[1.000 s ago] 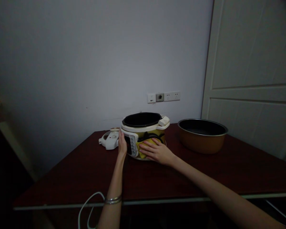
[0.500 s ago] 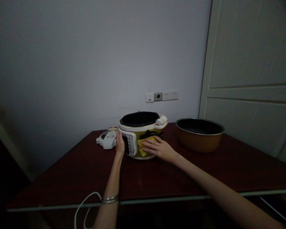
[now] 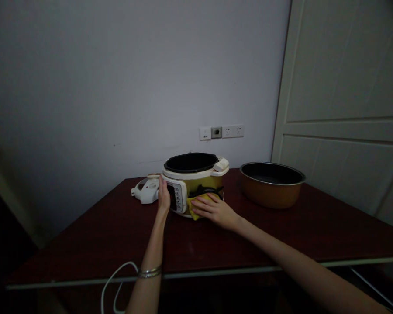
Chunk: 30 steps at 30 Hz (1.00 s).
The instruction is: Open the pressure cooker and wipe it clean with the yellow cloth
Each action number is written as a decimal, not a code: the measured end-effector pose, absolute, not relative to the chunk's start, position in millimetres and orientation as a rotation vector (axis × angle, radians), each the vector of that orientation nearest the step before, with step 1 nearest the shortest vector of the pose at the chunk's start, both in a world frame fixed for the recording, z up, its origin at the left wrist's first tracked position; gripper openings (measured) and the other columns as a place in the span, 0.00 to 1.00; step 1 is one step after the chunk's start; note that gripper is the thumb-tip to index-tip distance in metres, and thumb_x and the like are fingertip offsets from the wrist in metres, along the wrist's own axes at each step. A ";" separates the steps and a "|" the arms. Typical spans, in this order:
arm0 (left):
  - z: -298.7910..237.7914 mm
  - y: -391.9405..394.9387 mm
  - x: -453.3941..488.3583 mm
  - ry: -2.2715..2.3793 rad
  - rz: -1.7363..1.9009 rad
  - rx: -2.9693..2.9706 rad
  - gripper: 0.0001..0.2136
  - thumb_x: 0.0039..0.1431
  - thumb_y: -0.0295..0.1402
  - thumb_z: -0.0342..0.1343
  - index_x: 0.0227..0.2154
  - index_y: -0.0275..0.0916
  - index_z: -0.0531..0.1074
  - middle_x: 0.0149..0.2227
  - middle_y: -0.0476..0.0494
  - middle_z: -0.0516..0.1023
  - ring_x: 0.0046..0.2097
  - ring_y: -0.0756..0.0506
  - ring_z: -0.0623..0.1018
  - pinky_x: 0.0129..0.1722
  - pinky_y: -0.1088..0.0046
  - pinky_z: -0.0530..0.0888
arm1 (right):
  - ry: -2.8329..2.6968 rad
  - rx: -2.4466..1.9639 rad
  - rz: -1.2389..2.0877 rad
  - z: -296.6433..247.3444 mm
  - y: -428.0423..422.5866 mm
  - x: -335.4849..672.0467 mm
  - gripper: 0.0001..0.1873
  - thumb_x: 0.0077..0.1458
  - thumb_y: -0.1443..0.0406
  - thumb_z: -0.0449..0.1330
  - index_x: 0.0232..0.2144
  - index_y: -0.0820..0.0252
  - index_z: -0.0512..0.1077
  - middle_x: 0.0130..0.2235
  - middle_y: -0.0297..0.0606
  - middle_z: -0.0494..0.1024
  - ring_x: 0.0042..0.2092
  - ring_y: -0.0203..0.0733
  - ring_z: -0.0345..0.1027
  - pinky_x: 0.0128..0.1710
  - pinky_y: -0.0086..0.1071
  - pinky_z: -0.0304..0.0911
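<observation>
An electric pressure cooker [image 3: 212,181] stands without its lid on the dark red table, its dark inside showing. It has a white rim, a yellow-green body and a white control panel [image 3: 180,195]. My left hand [image 3: 164,196] lies flat against the cooker's left side, fingers stretched upward beside the panel. Under the fingers of my right hand [image 3: 221,212], a yellow cloth [image 3: 196,209] is pressed to the lower front of the body. Just above the cloth, a bundled black cord [image 3: 205,190] rests against the cooker.
The white lid [image 3: 148,190] lies left of the cooker. A round orange-brown pot [image 3: 271,192] with a dark inside stands to the right. A white cable [image 3: 113,279] loops at the table's [image 3: 94,248] front edge. Wall sockets [image 3: 221,132] are behind.
My right hand has slid the yellow cloth down the cooker's front, so more of the black cord shows. My left hand stays against the cooker's side.
</observation>
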<state>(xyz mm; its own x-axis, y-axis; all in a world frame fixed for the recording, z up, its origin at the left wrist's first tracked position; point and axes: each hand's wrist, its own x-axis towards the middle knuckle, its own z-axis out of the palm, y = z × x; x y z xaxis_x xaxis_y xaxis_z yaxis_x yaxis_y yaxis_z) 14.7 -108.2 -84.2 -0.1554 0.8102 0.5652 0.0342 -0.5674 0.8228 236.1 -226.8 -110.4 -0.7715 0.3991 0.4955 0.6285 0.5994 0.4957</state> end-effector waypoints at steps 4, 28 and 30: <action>-84.3 -108.1 14.3 0.964 1.790 1.544 0.28 0.63 0.47 0.39 0.62 0.37 0.54 0.66 0.43 0.51 0.66 0.47 0.50 0.64 0.72 0.47 | -2.580 -0.727 -0.990 -129.8 -228.9 238.3 0.20 0.63 0.71 0.48 0.56 0.58 0.63 0.63 0.37 0.58 0.62 0.41 0.52 0.57 0.44 0.56; -84.6 -108.9 14.5 0.949 1.784 1.522 0.29 0.63 0.45 0.39 0.63 0.34 0.52 0.66 0.41 0.50 0.66 0.48 0.50 0.63 0.72 0.48 | -2.451 -0.805 -0.917 -115.7 -225.3 226.4 0.19 0.62 0.70 0.50 0.54 0.59 0.65 0.61 0.40 0.62 0.63 0.41 0.50 0.59 0.47 0.53; -83.6 -110.3 14.4 0.940 1.775 1.527 0.29 0.63 0.45 0.40 0.63 0.35 0.52 0.66 0.41 0.50 0.66 0.48 0.50 0.63 0.71 0.48 | -2.501 -0.769 -0.900 -125.4 -227.5 231.1 0.16 0.63 0.69 0.49 0.51 0.58 0.68 0.60 0.38 0.63 0.62 0.38 0.52 0.59 0.44 0.53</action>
